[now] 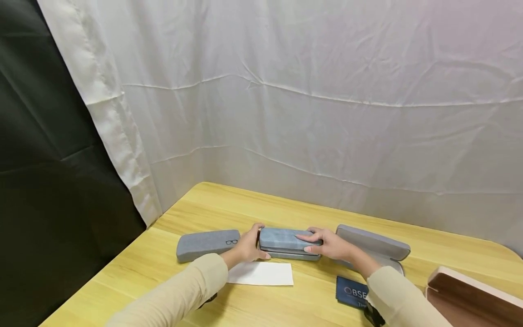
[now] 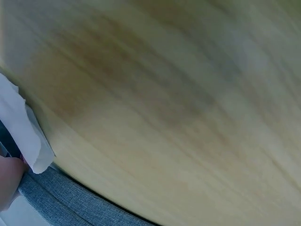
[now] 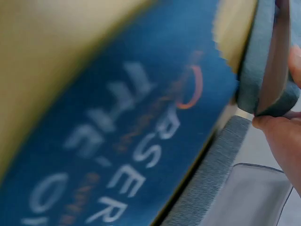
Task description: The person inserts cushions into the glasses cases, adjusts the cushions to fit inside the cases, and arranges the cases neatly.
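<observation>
A blue glasses case lies on the table between both hands, its lid a little raised so that a narrow gap runs along the front. My left hand grips its left end, thumb low at the front and fingers behind. At the right end, my right hand holds the case with fingers over the lid. In the right wrist view the gap in the blue case shows a light brown lining, and the thumb touches its edge. Just in front lies a white rectangular sheet or cloth.
Left of the hands is a closed grey glasses case with a spectacles print. To the right stands an open grey case, behind a navy lettered cloth. An open brown-lined case occupies the near right. A white curtain hangs behind the table.
</observation>
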{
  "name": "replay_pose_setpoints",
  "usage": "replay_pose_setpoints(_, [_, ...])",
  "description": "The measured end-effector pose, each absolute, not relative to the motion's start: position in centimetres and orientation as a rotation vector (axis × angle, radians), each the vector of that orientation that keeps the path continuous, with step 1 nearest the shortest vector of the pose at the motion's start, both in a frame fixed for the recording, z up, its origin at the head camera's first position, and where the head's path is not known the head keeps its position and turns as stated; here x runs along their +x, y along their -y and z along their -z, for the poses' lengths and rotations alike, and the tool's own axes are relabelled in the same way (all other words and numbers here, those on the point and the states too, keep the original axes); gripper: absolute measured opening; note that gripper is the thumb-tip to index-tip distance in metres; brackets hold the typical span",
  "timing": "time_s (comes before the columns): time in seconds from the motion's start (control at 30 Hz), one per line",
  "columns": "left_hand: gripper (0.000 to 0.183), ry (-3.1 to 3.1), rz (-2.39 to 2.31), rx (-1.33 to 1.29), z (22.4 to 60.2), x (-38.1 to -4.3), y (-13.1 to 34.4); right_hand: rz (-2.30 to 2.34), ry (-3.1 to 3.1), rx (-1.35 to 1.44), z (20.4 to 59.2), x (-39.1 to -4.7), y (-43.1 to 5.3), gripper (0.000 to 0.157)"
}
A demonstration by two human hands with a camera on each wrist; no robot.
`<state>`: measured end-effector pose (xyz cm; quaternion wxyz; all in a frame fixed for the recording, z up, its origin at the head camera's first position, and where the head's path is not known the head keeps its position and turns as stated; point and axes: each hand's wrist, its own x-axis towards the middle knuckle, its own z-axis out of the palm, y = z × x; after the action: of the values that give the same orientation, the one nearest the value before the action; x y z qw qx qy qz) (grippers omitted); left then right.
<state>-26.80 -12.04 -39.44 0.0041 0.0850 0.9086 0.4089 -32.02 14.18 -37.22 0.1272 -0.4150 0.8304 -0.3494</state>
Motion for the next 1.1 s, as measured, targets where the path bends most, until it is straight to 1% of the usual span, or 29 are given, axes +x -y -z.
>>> replay_pose_setpoints(0.2, [0.081, -2.858, -1.262, 0.262, 39.38, -26.76, 11.93, 0.981, -2.511, -1.295, 37.55, -31.42, -14.08, 0.041])
replay_pose_setpoints(0.57, [0.08, -2.852, -1.263, 0.258, 39.39, -26.71, 12.11, 0.979, -2.566, -1.239, 38.08, -31.27, -13.79, 0.039])
replay_pose_setpoints(1.1, [0.075, -2.851, -1.244, 0.29, 39.17, -26.65, 12.12, 0.889, -2.649, -1.31, 38.3, -31.02, -13.69, 0.041])
